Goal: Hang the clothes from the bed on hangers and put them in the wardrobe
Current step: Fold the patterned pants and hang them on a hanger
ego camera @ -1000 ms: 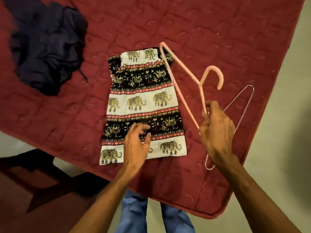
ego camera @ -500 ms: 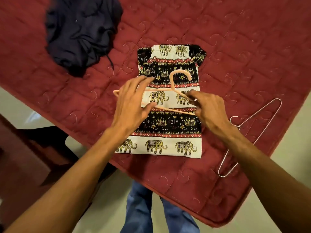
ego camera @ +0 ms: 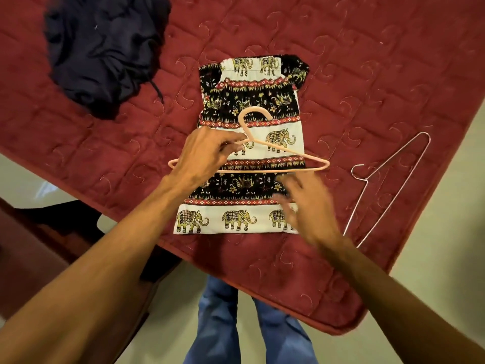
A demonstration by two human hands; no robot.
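We look down on the bed, its dark red quilt carrying everything in play. Up at the far left sits a crumpled dark blue garment, a cord trailing off its near edge. In the middle, flat and folded into a neat rectangle, lies the elephant-print garment, bands of black, white and red running across it. The pink hanger rests right across its middle, hook pointing away from us, both ends poking out past the cloth's edges.

Over to the left hand: its fingers are curled in and pinching the pink hanger just below the hook, on the left shoulder of the wire. The right hand is a blur above the near right corner of the printed cloth, fingers spread apart and holding nothing; we cannot tell whether they touch the fabric.

Off to the right, well apart from the garment, a thin wire hanger lies on the quilt near the bed's edge. Below the bed edge we see blue jeans legs on a pale floor.
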